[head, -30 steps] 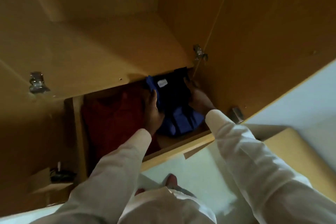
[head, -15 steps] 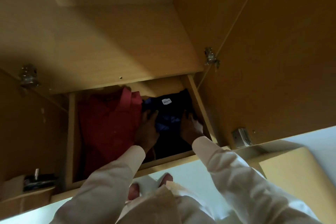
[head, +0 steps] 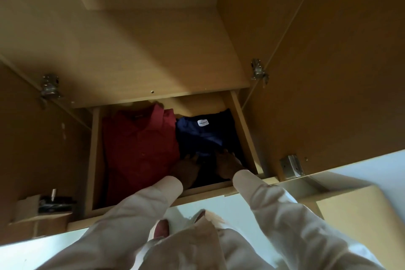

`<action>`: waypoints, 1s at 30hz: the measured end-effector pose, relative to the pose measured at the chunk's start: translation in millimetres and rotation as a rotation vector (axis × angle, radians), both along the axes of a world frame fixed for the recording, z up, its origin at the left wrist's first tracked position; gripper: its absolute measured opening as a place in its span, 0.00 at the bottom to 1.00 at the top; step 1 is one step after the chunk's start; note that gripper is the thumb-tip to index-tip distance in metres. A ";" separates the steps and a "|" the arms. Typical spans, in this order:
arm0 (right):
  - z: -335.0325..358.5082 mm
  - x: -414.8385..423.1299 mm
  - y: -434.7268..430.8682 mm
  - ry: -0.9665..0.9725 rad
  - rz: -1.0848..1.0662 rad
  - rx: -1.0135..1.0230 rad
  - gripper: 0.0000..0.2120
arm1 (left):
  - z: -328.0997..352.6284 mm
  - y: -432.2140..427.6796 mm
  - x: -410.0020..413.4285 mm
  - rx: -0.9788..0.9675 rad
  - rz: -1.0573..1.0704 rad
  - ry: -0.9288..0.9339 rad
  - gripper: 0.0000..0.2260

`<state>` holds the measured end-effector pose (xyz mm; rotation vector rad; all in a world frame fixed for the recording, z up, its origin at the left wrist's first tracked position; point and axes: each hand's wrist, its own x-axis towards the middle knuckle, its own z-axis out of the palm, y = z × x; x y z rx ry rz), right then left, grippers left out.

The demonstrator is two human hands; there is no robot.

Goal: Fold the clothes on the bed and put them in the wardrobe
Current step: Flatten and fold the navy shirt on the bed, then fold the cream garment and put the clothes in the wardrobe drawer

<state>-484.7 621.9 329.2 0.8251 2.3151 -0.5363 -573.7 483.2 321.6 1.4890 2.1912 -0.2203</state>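
Wardrobe [head: 153, 50] doors open, view looks down into an open drawer [head: 243, 129] under a bare shelf. 2 folded garments lie in the drawer side by side and touching. Red polo shirt [head: 138, 144] fills the left half, collar at the far end. Navy blue shirt [head: 197, 136] sits in the right half, against the drawer's right wall, white neck label [head: 203, 122] facing up at the far end.

Both hands are bare and inside the drawer, at the near end of the navy blue shirt. Left grip [head: 186, 171]: fingers stretched forward, tips resting on the cloth near the seam between the 2 garments, nothing pinched. Right grip [head: 229, 165]: palm down on the shirt, fingers laid out flat, holding nothing. The light is dim there, so the fingertips are hard to make out. Cream sleeves [head: 274, 208] cover both arms to the wrist.

1 metal hinge [head: 50, 89] on the left side, another hinge [head: 258, 71] on the right. Silver bracket [head: 292, 165] on the right door's lower edge. Cardboard box [head: 26, 207] at lower left with dark items on it, too dark to identify. Pale floor [head: 241, 206] below.
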 end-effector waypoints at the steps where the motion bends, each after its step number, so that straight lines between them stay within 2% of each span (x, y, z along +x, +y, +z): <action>1: 1.1 -1.1 -2.8 -0.001 -0.018 0.000 0.30 | 1.8 -0.2 0.3 -0.018 -0.006 0.011 0.23; 4: 10.4 -0.3 -3.1 0.026 -0.102 0.008 0.29 | 7.6 5.3 1.5 -0.040 -0.011 0.021 0.20; 9: 11.4 9.0 18.8 0.071 -0.368 0.006 0.23 | 13.7 9.0 5.1 -0.065 -0.066 0.046 0.22; 12: 21.9 4.1 6.2 0.170 -0.401 -0.013 0.32 | 16.3 5.8 -0.1 -0.108 -0.044 -0.026 0.22; 14: 31.2 7.2 -3.3 0.271 -0.388 -0.002 0.34 | 20.0 4.0 -2.5 -0.001 0.005 -0.144 0.23; 17: 50.3 29.0 -16.6 0.411 -0.360 -0.020 0.29 | 32.5 1.2 5.9 0.334 0.187 -0.292 0.21; 19: 64.1 52.8 -30.6 0.522 -0.361 0.041 0.27 | 44.4 -1.1 20.1 0.492 0.283 -0.359 0.17; 22: 79.2 95.9 -67.0 0.680 -0.400 0.170 0.27 | 58.4 -19.7 52.1 0.669 0.320 -0.514 0.14; 24: 80.6 127.5 -98.9 0.766 -0.499 0.200 0.25 | 61.8 -44.7 76.5 0.755 0.271 -0.596 0.13; 26: 74.9 154.8 -130.2 0.811 -0.621 0.187 0.21 | 57.7 -72.6 97.6 0.765 0.246 -0.670 0.12; 30: 32.5 211.2 -226.7 0.787 -0.869 0.137 0.17 | 20.1 -149.8 145.4 0.523 0.214 -0.804 0.09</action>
